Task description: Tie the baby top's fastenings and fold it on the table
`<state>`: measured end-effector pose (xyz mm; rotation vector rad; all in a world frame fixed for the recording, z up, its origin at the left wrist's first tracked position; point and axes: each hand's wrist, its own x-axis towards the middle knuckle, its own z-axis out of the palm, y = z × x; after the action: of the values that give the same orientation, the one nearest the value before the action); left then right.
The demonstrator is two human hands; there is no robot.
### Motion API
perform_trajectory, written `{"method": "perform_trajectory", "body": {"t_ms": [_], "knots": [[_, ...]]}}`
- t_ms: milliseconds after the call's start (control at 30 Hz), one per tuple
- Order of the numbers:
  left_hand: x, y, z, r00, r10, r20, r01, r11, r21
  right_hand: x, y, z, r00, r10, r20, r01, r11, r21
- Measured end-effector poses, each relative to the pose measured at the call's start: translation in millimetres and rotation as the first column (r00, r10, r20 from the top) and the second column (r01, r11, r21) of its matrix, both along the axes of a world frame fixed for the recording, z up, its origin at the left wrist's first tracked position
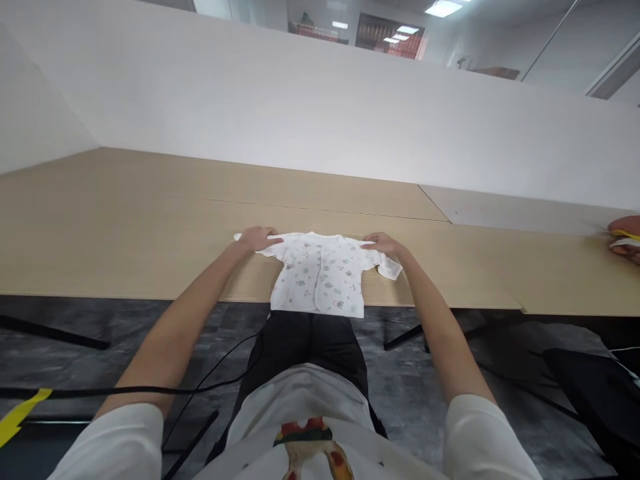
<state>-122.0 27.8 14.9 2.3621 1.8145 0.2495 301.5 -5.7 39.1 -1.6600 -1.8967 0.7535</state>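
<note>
A small white baby shirt [320, 273] with a scattered print lies spread on the wooden table, its neckline toward the wall. Its lower hem hangs slightly past the table's near edge, above my lap. My left hand [257, 239] is closed on the left sleeve, near the shoulder, and the cuff peeks out beyond it. On the other side, my right hand [384, 244] has its fingers and thumb on the upper right sleeve. The rest of that sleeve bends down toward me below the hand.
A white partition with glass above it stands behind the table [125, 233]. At the far right edge, another person's hand [625, 252] is partly visible beside something yellow and white. A black cable [200, 389] crosses my left arm. Dark chairs [585, 393] stand near the table.
</note>
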Motion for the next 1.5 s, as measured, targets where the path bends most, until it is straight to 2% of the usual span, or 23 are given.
{"method": "perform_trajectory", "body": {"t_ms": [100,167,233,333,433,500,567,667,800,867,967,1033,1100,1267,1500], "knots": [[-36.8,-1.1,8.0,0.998,0.003,0.061,0.004,0.995,-0.102,29.7,-8.3,12.3,0.987,0.111,-0.119,-0.137,0.963,-0.233],[-56.4,-1.7,14.9,0.993,-0.002,0.116,0.023,0.984,-0.178,45.0,-8.2,18.6,0.989,0.13,-0.077,-0.147,0.941,-0.304],[-69.1,-0.9,19.4,0.982,0.03,0.184,0.006,0.981,-0.193,53.2,-2.8,19.8,0.988,0.149,0.044,-0.128,0.943,-0.308],[-73.6,4.8,18.3,0.964,0.114,0.242,-0.093,0.991,-0.098,51.8,11.9,14.1,0.964,0.061,0.26,-0.025,0.99,-0.14],[-64.7,13.7,10.3,0.962,0.201,0.187,-0.209,0.978,0.024,38.8,27.7,5.4,0.889,-0.158,0.429,0.146,0.987,0.062],[-55.8,17.8,4.7,0.956,0.275,0.101,-0.283,0.957,0.069,28.6,36.4,0.2,0.818,-0.235,0.525,0.21,0.972,0.107],[-47.2,18.2,1.5,0.947,0.32,0.026,-0.321,0.941,0.107,20.4,43.0,-4.3,0.753,-0.248,0.61,0.227,0.967,0.114],[-33.3,12.7,3.5,0.96,0.281,0.015,-0.277,0.937,0.214,11.9,48.5,-9.0,0.675,-0.259,0.691,0.213,0.965,0.153],[6.6,5.3,13.7,0.988,0.149,0.047,-0.156,0.926,0.344,-13.4,47.3,-9.7,0.62,-0.34,0.707,0.165,0.938,0.306],[40.0,4.3,15.4,0.994,0.094,0.056,-0.107,0.933,0.344,-40.7,44.1,-9.6,0.654,-0.343,0.674,0.152,0.933,0.327],[93.4,3.2,8.2,0.986,-0.034,0.162,-0.006,0.971,0.238,-92.8,38.5,-13.8,0.841,-0.2,0.503,0.099,0.97,0.222],[120.1,1.5,-1.5,0.983,-0.04,0.181,0.012,0.988,0.152,-123.2,35.9,-20.4,0.928,-0.111,0.355,0.05,0.983,0.177],[135.1,-0.6,-11.6,0.982,-0.015,0.186,-0.008,0.992,0.122,-142.6,34.9,-28.4,0.965,-0.05,0.258,0.005,0.985,0.17],[138.5,-2.9,-25.5,0.967,0.022,0.254,-0.064,0.985,0.159,-147.8,36.6,-42.9,0.983,-0.033,0.18,-0.001,0.983,0.183],[133.1,2.6,-30.6,0.924,-0.027,0.381,-0.021,0.992,0.122,-146.0,39.8,-45.5,0.985,-0.033,0.172,-0.003,0.979,0.204]]}}
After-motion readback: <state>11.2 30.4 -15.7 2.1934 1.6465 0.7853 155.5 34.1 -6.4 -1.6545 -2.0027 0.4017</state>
